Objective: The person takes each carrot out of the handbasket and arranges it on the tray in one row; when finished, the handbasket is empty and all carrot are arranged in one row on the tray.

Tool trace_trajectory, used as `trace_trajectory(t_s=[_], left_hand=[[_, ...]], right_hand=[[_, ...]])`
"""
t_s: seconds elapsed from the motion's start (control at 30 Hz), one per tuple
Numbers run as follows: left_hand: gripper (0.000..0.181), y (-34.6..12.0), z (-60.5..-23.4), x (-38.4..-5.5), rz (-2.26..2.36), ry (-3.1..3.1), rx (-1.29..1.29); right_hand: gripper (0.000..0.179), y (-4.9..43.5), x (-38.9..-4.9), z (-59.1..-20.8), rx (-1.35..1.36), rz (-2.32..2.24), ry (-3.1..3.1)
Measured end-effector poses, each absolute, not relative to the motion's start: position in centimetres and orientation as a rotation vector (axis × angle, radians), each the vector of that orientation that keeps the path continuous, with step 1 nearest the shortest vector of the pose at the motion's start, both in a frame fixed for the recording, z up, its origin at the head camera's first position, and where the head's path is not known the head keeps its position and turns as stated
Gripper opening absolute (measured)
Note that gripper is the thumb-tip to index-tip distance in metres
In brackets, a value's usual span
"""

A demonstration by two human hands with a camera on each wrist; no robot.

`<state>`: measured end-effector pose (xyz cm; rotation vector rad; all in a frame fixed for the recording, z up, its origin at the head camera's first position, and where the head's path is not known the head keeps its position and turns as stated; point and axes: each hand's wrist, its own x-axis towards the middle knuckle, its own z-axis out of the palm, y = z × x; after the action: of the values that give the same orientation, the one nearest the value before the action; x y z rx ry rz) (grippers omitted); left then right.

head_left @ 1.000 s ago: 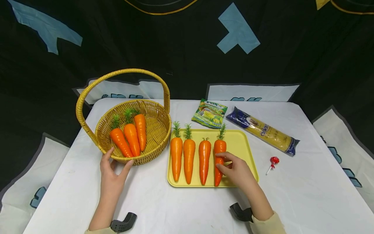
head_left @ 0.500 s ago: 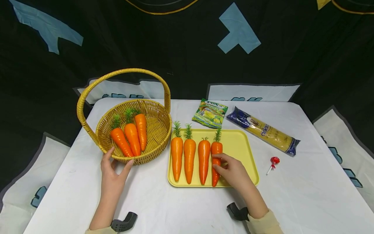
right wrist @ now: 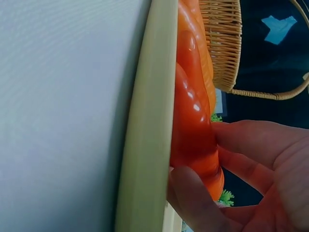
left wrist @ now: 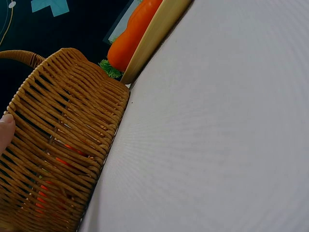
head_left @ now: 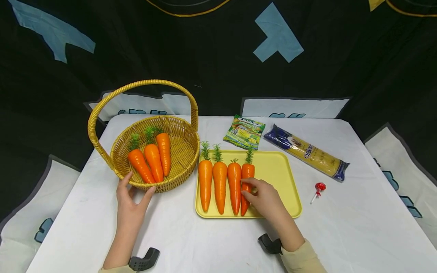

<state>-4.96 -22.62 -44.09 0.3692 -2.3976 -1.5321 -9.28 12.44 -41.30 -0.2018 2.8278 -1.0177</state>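
Wicker basket: stands at the left of the table, its tall hooped handle arching over the bowl.
Carrots in the basket: a left one, a middle one and a right one, side by side in the basket's left half, green tops toward the far side.
Left hand: at the basket's near rim, thumb and index finger spread wide apart and touching it; the wrist view shows one fingertip against the weave.
Yellow tray: just right of the basket, with bare surface along its right side.
Row on the tray: first carrot, second carrot, third carrot and rightmost carrot, all lengthwise with leafy tops away from the person.
Right hand: pinches the rightmost carrot between thumb and fingers, narrow round its middle.
Rightmost carrot's place: on the tray, close beside the third; whether the two touch cannot be told.
Beyond the tray: a green packet and a blue-and-yellow pasta bag lying aslant.
Red lollipop: on the white cloth, right of the tray.
Backdrop: black fabric with pale blue shapes.
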Motion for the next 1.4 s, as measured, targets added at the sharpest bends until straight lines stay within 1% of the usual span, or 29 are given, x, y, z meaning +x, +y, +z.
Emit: trace_trajectory(t_s=[0.37, 0.7, 0.93, 1.17, 1.4], left_hand=[[0.084, -22.6, -44.0, -4.9, -1.527, -2.388, 0.367], [0.084, -22.6, -44.0, -4.9, -1.528, -2.387, 0.362], [0.085, -22.6, -43.9, -4.9, -1.526, -2.396, 0.371], [0.084, -22.6, -43.9, -4.9, -1.523, -2.404, 0.378], [0.084, -22.5, -44.0, -5.0, -1.521, -2.408, 0.372]], right_hand=[[0.036, 12.0, -9.0, -41.1, -0.25, -0.806, 2.901], [0.039, 12.4, -8.9, -40.8, -0.229, -0.858, 2.848], [0.036, 12.5, -9.0, -39.0, -0.23, -0.864, 2.926], [0.039, 11.0, -10.7, -36.6, -0.27, -1.095, 2.852], [0.04, 6.9, -13.8, -35.1, -0.391, -1.319, 2.657]])
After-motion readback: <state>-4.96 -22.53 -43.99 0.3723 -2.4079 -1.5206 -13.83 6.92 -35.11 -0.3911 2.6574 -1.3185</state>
